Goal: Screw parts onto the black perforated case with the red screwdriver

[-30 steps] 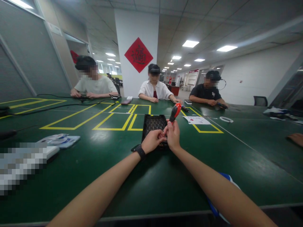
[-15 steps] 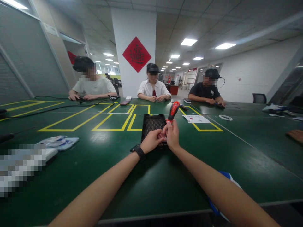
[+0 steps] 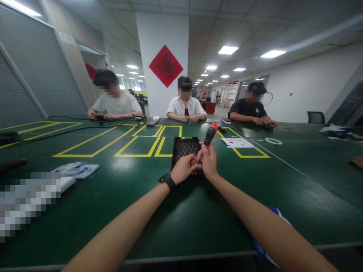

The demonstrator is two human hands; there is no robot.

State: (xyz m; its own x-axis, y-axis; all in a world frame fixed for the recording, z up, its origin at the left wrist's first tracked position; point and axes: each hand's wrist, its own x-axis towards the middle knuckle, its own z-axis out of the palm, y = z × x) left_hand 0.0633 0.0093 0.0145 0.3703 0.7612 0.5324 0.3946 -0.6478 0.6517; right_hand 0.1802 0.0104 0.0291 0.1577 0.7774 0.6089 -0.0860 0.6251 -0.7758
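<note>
My right hand (image 3: 209,162) is closed round the lower part of a red-and-black screwdriver (image 3: 210,133), whose handle sticks up and away from me. My left hand (image 3: 184,169), with a black watch on its wrist, is pinched against the screwdriver's tip right beside the right hand; what it pinches is too small to make out. Both hands hover over the near edge of a black perforated tray (image 3: 185,148) lying on the green table (image 3: 181,211).
Three people sit at the far side of the table. Yellow tape rectangles (image 3: 136,145) mark the tabletop. A paper sheet (image 3: 237,142) and a white tape ring (image 3: 273,141) lie to the right, packets (image 3: 76,169) to the left, a black cable (image 3: 70,126) at far left.
The hands and the screwdriver keep their pose over the tray; only the view has shifted slightly. The person in white opposite has drawn both hands together.
</note>
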